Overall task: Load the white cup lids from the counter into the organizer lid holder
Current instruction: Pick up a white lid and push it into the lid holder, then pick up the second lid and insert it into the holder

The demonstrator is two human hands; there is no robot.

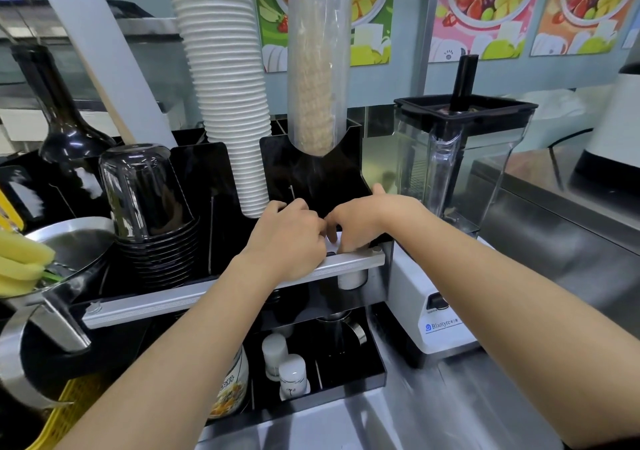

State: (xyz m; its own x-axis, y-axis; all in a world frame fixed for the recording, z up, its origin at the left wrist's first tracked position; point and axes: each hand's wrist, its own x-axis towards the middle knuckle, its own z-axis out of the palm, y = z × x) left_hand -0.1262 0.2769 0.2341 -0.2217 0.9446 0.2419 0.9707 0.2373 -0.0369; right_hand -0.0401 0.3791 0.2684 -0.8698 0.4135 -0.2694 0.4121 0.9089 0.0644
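Both my hands are pressed together inside the right compartment of the black organizer [346, 169], just above its silver front rail [349, 263]. My left hand [289, 238] is curled, knuckles up. My right hand [363, 222] has its fingers bent down over a small white patch [334, 238], most likely the white lids, nearly hidden between the two hands. A white stack end [351, 280] shows below the rail. How many lids are held cannot be seen.
A tall stack of white paper cups [225, 79] and a sleeved cone stack [317, 68] rise from the organizer. Black cups [152, 203] stand left, a blender [457, 172] right. Small white bottles [287, 366] sit in the lower tray. A steel jug [59, 276] is at left.
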